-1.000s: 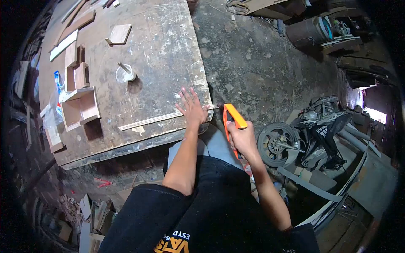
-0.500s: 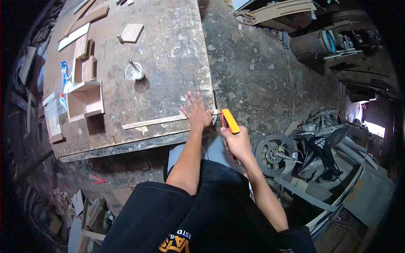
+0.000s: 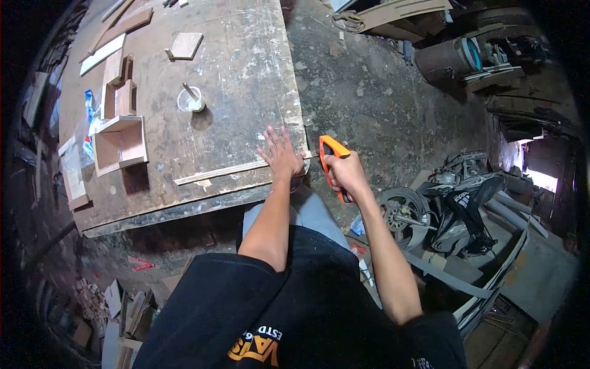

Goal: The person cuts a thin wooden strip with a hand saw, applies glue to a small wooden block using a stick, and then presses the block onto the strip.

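My left hand (image 3: 283, 157) lies flat with its fingers spread, over the right end of a thin wooden strip (image 3: 224, 172) near the table's front right corner. Just to its right, past the table edge, my right hand (image 3: 345, 173) is wrapped round the orange handle (image 3: 332, 145) of a tool. The tool's working part is too thin to make out, close to the strip's end at the table edge.
On the wooden table (image 3: 239, 80) stand an open wooden box (image 3: 121, 146), a cup (image 3: 189, 99) with a stick in it and a small board (image 3: 185, 45). A motorcycle wheel (image 3: 402, 215) is at the right.
My right hand and the orange handle have moved up and slightly right, and more of the handle shows. My left hand still rests on the strip. The whole view has shifted slightly.
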`<act>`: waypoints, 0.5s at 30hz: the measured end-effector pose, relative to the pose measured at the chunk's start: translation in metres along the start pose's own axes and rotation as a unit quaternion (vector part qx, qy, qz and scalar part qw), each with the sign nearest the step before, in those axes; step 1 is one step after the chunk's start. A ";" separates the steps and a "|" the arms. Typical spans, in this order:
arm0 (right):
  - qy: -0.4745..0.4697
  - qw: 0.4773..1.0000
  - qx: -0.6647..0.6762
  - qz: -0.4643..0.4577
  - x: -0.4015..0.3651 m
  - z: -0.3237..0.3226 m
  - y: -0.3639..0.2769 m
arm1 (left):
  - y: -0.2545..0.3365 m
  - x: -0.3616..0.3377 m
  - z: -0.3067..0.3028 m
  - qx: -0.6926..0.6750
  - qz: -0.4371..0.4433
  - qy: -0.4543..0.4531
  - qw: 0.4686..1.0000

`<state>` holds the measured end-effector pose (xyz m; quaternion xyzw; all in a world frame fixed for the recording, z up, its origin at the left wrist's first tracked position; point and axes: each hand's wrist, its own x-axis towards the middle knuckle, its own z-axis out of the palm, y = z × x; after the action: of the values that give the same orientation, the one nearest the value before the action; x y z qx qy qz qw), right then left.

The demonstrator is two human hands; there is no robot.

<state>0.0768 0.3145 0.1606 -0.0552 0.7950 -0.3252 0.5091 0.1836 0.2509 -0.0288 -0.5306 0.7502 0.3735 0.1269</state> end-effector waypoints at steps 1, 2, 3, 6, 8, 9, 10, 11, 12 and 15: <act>-0.011 1.000 0.003 0.001 0.001 0.002 0.005 | 0.001 0.006 -0.005 -0.003 -0.008 0.002 1.000; -0.024 1.000 0.009 0.004 0.003 0.005 0.010 | 0.001 0.012 -0.010 -0.009 -0.008 0.015 1.000; -0.019 1.000 0.011 0.000 0.000 0.006 0.011 | -0.002 0.005 -0.005 -0.007 -0.004 0.012 1.000; -0.036 0.997 0.064 0.003 0.005 -0.009 0.025 | 0.000 0.000 -0.001 0.002 0.003 0.012 1.000; 0.033 0.995 -0.063 -0.064 -0.001 0.003 0.037 | 0.001 0.004 -0.003 0.000 -0.001 0.017 1.000; 0.013 0.998 -0.053 -0.038 -0.014 0.003 0.025 | -0.001 0.006 0.002 0.000 0.001 0.023 1.000; -0.006 0.999 -0.042 -0.005 -0.027 0.004 0.016 | -0.001 0.005 -0.001 -0.004 0.001 0.019 1.000; 0.012 0.997 -0.067 -0.023 -0.025 0.003 0.023 | -0.001 0.004 -0.003 -0.007 0.001 0.013 1.000; 0.031 0.994 -0.093 -0.043 -0.020 0.002 0.029 | 0.000 0.003 -0.004 -0.012 0.003 0.009 1.000; 0.034 0.994 -0.085 -0.063 0.000 0.016 0.022 | 0.007 0.002 -0.011 -0.018 -0.009 0.008 1.000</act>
<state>0.0956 0.3243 0.1436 -0.1374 0.8313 -0.2902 0.4537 0.1788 0.2427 -0.0200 -0.5426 0.7397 0.3812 0.1149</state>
